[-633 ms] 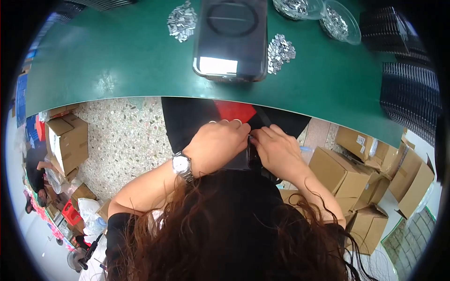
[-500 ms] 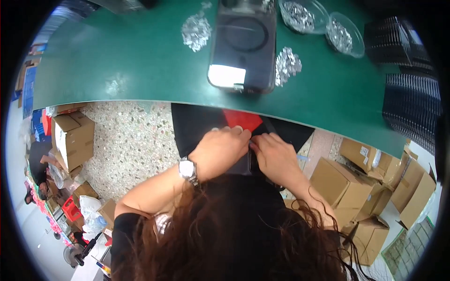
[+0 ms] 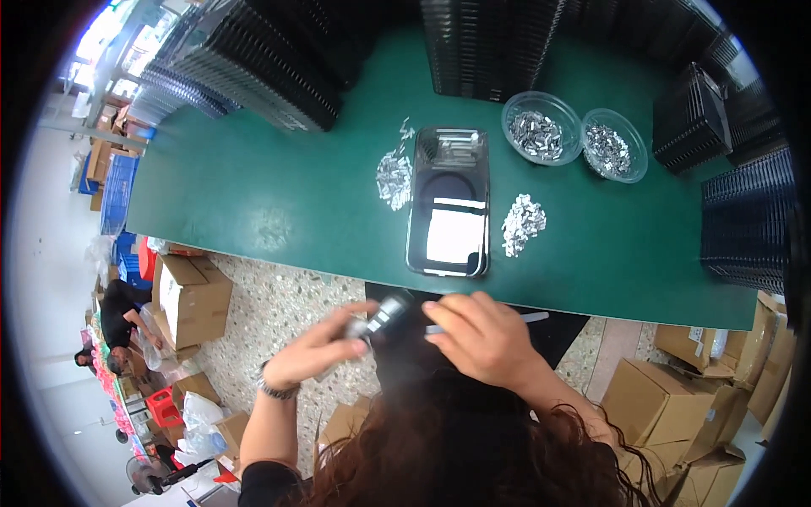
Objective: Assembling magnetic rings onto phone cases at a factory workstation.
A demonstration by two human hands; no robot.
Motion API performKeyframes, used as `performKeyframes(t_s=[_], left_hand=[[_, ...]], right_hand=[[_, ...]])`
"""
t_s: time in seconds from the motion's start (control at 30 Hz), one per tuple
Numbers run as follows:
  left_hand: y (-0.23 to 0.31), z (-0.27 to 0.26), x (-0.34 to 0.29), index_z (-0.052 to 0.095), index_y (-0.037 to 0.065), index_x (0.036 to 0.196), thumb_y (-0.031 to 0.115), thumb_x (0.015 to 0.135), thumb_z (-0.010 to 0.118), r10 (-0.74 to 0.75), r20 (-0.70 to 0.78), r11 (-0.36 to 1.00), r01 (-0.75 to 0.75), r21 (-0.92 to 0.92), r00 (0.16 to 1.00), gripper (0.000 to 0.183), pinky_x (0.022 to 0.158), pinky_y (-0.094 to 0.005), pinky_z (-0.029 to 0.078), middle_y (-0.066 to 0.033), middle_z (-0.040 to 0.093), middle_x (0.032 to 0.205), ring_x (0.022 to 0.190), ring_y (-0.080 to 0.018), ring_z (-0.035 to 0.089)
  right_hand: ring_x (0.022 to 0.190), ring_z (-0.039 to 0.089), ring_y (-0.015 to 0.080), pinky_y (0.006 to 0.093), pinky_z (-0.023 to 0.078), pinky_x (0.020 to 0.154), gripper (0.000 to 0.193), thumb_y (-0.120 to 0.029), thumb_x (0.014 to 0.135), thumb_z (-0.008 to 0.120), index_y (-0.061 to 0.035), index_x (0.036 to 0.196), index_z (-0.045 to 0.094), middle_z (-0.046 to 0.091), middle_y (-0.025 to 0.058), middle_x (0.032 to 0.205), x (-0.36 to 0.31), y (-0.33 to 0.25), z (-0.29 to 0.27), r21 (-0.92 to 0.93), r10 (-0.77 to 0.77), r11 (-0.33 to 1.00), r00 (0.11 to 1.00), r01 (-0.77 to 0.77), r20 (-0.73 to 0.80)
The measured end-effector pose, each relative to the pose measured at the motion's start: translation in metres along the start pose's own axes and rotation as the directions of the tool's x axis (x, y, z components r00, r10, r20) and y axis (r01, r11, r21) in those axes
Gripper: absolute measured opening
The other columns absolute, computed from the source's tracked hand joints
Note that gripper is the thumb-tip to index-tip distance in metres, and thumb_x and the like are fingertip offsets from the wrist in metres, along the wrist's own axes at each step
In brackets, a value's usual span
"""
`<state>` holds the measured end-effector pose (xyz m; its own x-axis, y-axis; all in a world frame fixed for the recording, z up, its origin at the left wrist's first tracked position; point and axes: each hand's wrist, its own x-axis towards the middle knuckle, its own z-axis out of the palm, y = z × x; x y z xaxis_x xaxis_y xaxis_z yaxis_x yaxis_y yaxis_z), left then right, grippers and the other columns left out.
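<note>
My left hand (image 3: 325,342), with a metal watch on its wrist, grips a small dark piece (image 3: 390,311) with bright silver rectangles on it; motion blurs it and its kind is unclear. Close by on the right, my right hand (image 3: 486,342) is closed around a thin white stick (image 3: 535,318), whose ends show on both sides of the fist. Both hands are above my lap, just in front of the table edge. Beyond them a clear phone case (image 3: 452,182) with a dark ring lies on the table, reflecting light, with several silver bars at its far end.
The green table (image 3: 329,211) carries loose silver pieces in a left pile (image 3: 394,179) and a right pile (image 3: 524,224). Two clear bowls, a left bowl (image 3: 542,128) and a right bowl (image 3: 610,145), hold more. Tall black stacks (image 3: 490,51) line the back. Cardboard boxes (image 3: 659,401) stand on the floor.
My hands, close together over my lap before, have separated. The left now holds up the dark piece and the right shows the white stick. The view has tilted up, revealing more table.
</note>
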<state>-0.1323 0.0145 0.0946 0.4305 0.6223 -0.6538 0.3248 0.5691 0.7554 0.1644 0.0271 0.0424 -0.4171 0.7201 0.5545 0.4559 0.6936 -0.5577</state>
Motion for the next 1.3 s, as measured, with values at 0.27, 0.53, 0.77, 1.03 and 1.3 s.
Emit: performKeyframes(t_s=[0.27, 0.53, 0.77, 1.03, 1.3], left_hand=[[0.017, -0.057, 0.073, 0.034, 0.008, 0.16, 0.054, 0.091, 0.07, 0.555, -0.727, 0.527, 0.505, 0.684, 0.405, 0.09, 0.085, -0.0522, 0.056, -0.0254, 0.067, 0.119, 0.11, -0.0421, 0.066], [0.033, -0.054, 0.099, 0.032, 0.01, 0.162, 0.065, 0.09, 0.067, 0.514, -0.785, 0.441, 0.679, 0.587, 0.345, 0.096, 0.082, -0.0504, 0.057, -0.0244, 0.067, 0.119, 0.104, -0.0413, 0.068], [0.143, 0.071, 0.092, 0.031, 0.013, 0.162, 0.063, 0.087, 0.071, 0.739, -0.342, 0.323, 0.14, 0.936, 0.581, 0.1, 0.077, -0.0479, 0.06, -0.0342, 0.059, 0.132, 0.098, -0.0452, 0.071], [0.156, 0.079, 0.111, 0.032, 0.009, 0.161, 0.044, 0.086, 0.069, 0.689, -0.345, 0.334, 0.143, 0.932, 0.637, 0.09, 0.076, -0.0474, 0.061, -0.0414, 0.051, 0.138, 0.089, -0.0454, 0.072], [0.132, 0.024, 0.051, 0.017, 0.014, 0.167, 0.033, 0.09, 0.065, 0.718, -0.502, 0.461, -0.87, -0.175, 0.482, 0.093, 0.103, -0.0609, 0.052, -0.0336, 0.03, 0.161, 0.134, -0.0521, 0.053]], right_hand=[[0.085, 0.064, 0.033, 0.0429, 0.054, 0.075, 0.013, -0.008, 0.086, 0.072, -0.0014, 0.097, 0.07, 0.069, 0.0124, 0.093, 0.036, 0.083, -0.077, -0.193, 0.177, 0.955, 0.953, -0.227, -0.244], [0.103, 0.064, 0.0332, 0.0462, 0.055, 0.087, 0.016, -0.002, 0.085, 0.065, -0.0012, 0.097, 0.075, 0.072, 0.0132, 0.099, 0.125, 0.172, -0.093, -0.536, 0.295, 0.809, 0.955, -0.242, 0.013], [0.103, 0.066, 0.0345, 0.0479, 0.055, 0.093, 0.026, 0.001, 0.081, 0.065, -0.0012, 0.103, 0.077, 0.074, 0.0167, 0.099, 0.138, 0.193, -0.069, -0.689, 0.411, 0.707, 0.885, -0.16, 0.217], [0.107, 0.069, 0.0379, 0.0473, 0.058, 0.091, 0.02, -0.001, 0.079, 0.068, -0.0014, 0.096, 0.078, 0.072, 0.0243, 0.106, 0.138, 0.184, -0.077, -0.679, 0.451, 0.703, 0.87, -0.211, 0.197], [0.091, 0.069, 0.0386, 0.0469, 0.055, 0.086, 0.023, -0.009, 0.081, 0.068, 0.0011, 0.1, 0.076, 0.073, 0.0223, 0.094, 0.138, 0.178, -0.093, -0.447, 0.477, 0.807, 0.872, -0.386, 0.11]])
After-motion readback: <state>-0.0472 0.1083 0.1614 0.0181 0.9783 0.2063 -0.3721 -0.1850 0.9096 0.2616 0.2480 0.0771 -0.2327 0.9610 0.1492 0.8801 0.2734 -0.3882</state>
